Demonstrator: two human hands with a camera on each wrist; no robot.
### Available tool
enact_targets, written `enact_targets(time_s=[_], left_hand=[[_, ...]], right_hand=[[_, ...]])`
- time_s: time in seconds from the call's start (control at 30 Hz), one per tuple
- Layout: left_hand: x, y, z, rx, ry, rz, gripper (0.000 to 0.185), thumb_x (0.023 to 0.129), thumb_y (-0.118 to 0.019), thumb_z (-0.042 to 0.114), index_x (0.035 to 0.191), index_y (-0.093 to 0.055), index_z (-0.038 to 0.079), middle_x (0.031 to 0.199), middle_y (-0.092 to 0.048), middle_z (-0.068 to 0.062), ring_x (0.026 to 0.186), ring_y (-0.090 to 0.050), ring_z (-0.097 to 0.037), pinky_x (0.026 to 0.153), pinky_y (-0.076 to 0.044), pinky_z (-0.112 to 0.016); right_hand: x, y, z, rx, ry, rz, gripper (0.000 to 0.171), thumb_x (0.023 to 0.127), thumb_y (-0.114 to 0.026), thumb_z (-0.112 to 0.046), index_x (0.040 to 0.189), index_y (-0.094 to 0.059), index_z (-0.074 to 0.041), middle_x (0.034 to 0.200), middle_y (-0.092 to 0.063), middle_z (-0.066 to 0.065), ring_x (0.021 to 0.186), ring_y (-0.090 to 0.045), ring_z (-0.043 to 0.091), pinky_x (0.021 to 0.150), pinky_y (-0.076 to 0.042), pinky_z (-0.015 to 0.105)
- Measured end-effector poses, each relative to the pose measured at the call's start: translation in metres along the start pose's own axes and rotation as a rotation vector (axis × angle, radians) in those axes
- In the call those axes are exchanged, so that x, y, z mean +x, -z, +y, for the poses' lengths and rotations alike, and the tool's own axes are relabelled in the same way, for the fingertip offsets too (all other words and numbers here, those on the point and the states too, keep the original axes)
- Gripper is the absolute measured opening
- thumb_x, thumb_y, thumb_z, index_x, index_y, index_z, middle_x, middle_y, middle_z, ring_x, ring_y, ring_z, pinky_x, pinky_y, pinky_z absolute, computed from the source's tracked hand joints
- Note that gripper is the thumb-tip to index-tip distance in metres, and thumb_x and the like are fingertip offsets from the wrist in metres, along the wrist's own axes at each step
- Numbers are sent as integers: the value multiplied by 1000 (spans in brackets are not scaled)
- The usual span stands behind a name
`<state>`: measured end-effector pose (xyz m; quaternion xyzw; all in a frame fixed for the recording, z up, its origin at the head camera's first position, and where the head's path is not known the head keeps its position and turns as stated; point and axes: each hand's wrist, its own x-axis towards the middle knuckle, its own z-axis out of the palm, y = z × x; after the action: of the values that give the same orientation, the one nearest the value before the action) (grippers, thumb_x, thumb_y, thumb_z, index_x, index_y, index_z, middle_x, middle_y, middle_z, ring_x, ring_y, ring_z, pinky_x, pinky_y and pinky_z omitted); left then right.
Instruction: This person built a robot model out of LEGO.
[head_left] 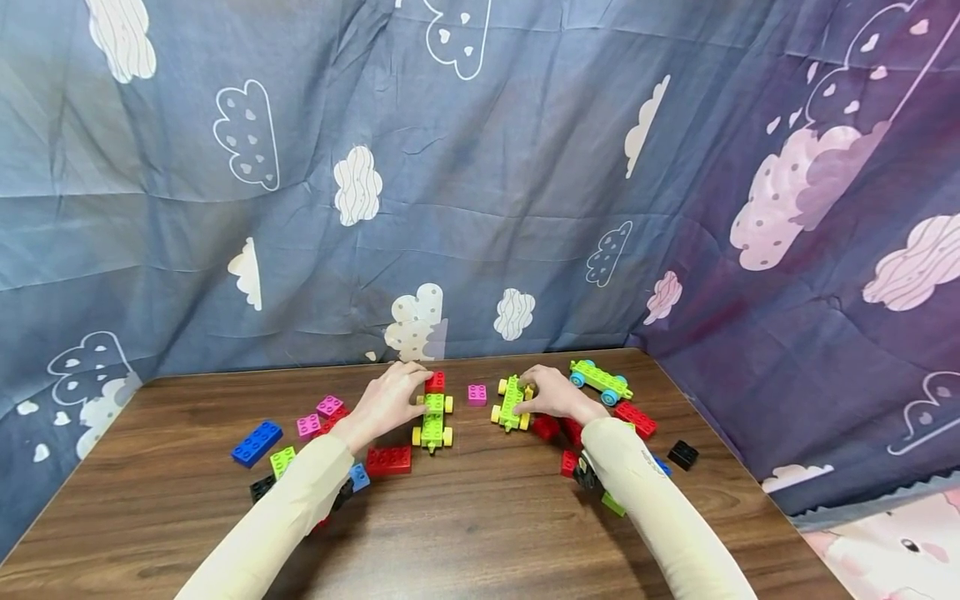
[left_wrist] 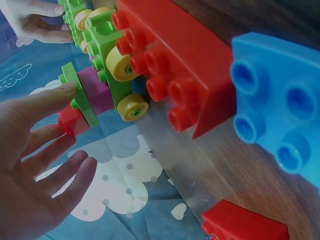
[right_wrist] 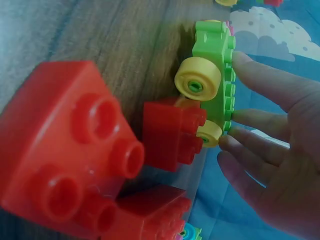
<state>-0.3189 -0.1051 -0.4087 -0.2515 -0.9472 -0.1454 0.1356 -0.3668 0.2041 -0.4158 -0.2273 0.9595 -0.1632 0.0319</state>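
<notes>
Curtain [head_left: 300,217]: hangs behind the tabletop's far edge; we take it for a plain backdrop.
Tabletop [head_left: 480,525]: carries everything, with loose bricks toward its left and right edges, probably so that each side lies within one arm's reach.
Left hand [head_left: 386,404]: half spread, thumb and forefinger pinching the stack [left_wrist: 84,97] on the left car [head_left: 432,431]; the other fingers stand loose. We judge this grip steadies the stack from above.
Right hand [head_left: 553,392]: partly spread, thumb and fingertips holding the right car [head_left: 512,406] by its studded upper side, likely because the wheels take up the lower part. How firmly, we cannot tell.
Left car: near the middle of the far edge, upright on yellow wheels, pointing toward us.
Right car: by the far edge, right of the middle, roughly alongside the left one, so we find one under each hand.
Blue-wheeled car [head_left: 600,383]: at the far right corner, apart from both hands.
Stack: purple, green and red pieces, seated on the left car's studs, which should keep them from sliding.
Long red brick [head_left: 389,460]: just left of the left car, studs up.
Pink brick [head_left: 477,394]: between the two cars, touching neither.
</notes>
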Motion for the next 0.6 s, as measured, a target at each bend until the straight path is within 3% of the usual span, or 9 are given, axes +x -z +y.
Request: enact_targets(time_s=[0.6], left_hand=[[2, -2, -5, 20, -27, 31, 50, 79, -84, 20, 124, -67, 5, 123, -66, -10, 115, -59, -27, 86, -58, -46]], right_hand=[[-15, -3, -14, 17, 39, -6, 55, 79, -83, -36, 116, -69, 1, 122, -65, 16, 112, -61, 31, 96, -52, 46]])
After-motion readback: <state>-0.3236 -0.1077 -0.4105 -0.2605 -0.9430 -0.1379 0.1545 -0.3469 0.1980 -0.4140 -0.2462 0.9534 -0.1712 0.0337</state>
